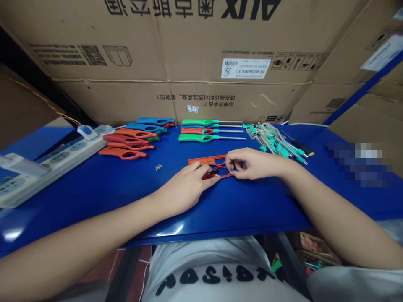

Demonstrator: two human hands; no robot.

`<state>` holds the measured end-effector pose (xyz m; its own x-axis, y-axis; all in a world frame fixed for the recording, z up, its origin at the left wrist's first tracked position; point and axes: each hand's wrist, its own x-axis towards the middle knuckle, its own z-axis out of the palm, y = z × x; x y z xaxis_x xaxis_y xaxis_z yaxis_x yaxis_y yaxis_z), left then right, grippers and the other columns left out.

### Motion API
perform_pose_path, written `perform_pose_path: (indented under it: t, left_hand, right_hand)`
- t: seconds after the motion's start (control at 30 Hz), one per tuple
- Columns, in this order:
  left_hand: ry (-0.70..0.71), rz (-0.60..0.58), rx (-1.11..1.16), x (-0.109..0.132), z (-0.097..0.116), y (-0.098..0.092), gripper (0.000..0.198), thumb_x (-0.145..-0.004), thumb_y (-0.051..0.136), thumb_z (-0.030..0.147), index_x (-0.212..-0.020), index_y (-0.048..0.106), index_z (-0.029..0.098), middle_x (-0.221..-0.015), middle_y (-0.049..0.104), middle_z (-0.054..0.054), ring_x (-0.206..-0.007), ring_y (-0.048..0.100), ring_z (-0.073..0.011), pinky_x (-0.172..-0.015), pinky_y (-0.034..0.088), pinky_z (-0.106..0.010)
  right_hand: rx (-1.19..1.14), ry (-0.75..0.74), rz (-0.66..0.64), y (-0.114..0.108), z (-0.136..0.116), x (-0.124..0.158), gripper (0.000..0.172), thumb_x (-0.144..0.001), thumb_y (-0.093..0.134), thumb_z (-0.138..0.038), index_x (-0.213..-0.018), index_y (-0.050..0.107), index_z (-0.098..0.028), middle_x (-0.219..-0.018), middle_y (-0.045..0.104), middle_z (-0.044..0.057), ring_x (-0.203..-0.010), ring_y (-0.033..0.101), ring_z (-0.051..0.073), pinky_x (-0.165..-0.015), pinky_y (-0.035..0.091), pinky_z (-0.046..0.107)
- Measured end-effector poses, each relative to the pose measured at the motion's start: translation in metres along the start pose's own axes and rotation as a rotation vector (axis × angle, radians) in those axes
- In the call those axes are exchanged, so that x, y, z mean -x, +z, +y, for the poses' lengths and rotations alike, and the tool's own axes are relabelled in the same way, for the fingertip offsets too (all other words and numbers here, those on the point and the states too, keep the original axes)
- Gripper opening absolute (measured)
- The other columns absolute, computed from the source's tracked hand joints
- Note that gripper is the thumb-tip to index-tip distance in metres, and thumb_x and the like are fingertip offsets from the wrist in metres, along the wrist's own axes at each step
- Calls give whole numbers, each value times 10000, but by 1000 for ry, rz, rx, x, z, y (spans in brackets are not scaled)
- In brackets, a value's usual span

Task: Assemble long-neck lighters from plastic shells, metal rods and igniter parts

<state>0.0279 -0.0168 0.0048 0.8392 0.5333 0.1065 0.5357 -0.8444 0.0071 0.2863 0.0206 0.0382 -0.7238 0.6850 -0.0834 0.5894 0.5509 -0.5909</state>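
Near the middle of the blue table, my left hand [189,184] pinches a red lighter shell half [224,173] at its left part, over some small dark pieces. My right hand [247,164] has its fingers curled at the other end of that red shell, thumb and forefinger together; whatever small part they may grip is hidden. Just behind lies an orange shell half [204,160], flat on the table, its right end partly covered by my right hand. A few tiny pale pins [158,167] are scattered left of my left hand.
Blue, orange and red handle shells [126,144] are piled at the back left beside a white power strip [63,157]. Several lighters with metal tubes [212,131] lie at the back. Teal-ended metal rods [278,140] and a screwdriver [302,147] are at the right, before a cardboard wall [176,63].
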Motion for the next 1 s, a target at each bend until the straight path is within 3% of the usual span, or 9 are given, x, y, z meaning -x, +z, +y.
perform_pose_path:
  t: [0.33, 0.53, 1.0]
  left_hand:
    - [14, 53, 46, 1, -1, -1, 463, -952, 487, 72, -1392, 588, 179, -1305, 634, -132, -1139, 581, -290, -980, 525, -458]
    - [-95, 158, 286, 0, -4, -5, 190, -960, 562, 146, -1117, 666, 169, -1036, 731, -76, -976, 674, -239, -882, 558, -381]
    - [8, 205, 287, -1, -7, -2, 266, -962, 545, 111, -1162, 705, 183, -1169, 740, -65, -1086, 675, -235, -982, 537, -405]
  right_hand:
    - [34, -31, 8, 2, 1, -1, 190, -743, 579, -84, -898, 652, -168, -821, 603, 1, -675, 534, 110, -613, 414, 218]
    - [75, -37, 11, 1, -1, 0, 168, -762, 589, -100, -890, 684, -154, -864, 623, 26, -666, 545, 111, -623, 439, 229]
    - [84, -82, 15, -1, 3, 0, 172, -847, 631, -211, -918, 775, -149, -881, 699, 57, -691, 606, 124, -666, 474, 246]
